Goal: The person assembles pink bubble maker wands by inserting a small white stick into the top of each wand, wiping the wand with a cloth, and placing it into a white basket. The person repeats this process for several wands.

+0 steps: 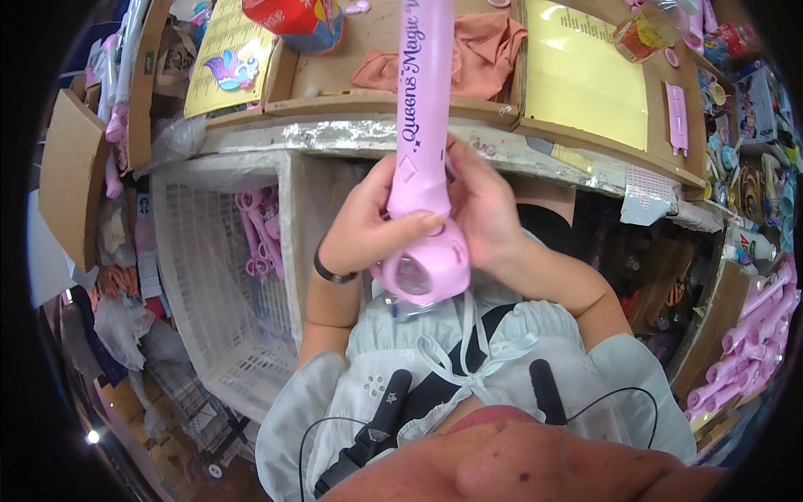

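Upright in front of my chest is a pink plastic toy wand (425, 109) with dark lettering along its shaft. Its wider end, a rounded pink head with a clear window, points down toward me, and the far end runs out past the top of the view. My left hand (365, 230) grips the wand from the left, its thumb pressed across the neck just above the head. From the right, my right hand (488, 205) closes around the same part, its fingers partly hidden behind the shaft.
Behind the wand runs a workbench edge (351, 134) with cardboard trays, an orange cloth (489, 54), a yellow sheet (585, 84) and a red-and-blue packet (305, 25). At left stands a white plastic crate (222, 335) near pink parts (261, 234). Many pink wands (744, 360) lie at right.
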{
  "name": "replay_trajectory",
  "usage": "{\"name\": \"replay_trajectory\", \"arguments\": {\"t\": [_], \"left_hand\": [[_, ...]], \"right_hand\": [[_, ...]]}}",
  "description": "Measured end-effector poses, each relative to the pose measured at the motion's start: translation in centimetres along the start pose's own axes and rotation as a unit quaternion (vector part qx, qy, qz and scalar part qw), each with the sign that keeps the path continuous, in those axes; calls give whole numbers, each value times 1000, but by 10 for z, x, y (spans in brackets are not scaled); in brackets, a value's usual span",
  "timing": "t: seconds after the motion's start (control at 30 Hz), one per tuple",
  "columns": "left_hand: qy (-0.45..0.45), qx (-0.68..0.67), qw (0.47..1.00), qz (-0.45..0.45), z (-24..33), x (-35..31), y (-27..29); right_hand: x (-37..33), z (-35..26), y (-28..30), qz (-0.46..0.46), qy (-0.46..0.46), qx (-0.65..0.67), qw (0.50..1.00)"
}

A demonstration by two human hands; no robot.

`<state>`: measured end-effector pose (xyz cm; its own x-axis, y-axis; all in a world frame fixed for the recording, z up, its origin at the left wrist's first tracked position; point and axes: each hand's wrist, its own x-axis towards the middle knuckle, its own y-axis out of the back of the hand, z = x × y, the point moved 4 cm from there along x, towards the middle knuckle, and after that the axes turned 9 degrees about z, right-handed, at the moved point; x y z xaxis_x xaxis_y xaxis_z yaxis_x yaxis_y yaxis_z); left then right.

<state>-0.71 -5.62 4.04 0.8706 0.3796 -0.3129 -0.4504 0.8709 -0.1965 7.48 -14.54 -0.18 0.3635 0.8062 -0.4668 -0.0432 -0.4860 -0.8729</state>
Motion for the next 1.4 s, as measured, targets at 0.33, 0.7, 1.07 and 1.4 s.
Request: {"name": "replay_trajectory", "arguments": {"t": [0.33,0.7,1.07,1.4], "left_hand": [[-17,-76,996,33,16,-14,8],[-20,32,998,-44,2,9,0],[-75,-124,989,3,3,6,18],[-39,-189,978,-82,-1,20,4]], "right_hand": [[1,-11,19,46,-35,48,997],[-7,5,5,42,8,-51,998],[-41,-49,50,-104,132,-335,927],[-159,-167,54,6,431,-817,384]]}}
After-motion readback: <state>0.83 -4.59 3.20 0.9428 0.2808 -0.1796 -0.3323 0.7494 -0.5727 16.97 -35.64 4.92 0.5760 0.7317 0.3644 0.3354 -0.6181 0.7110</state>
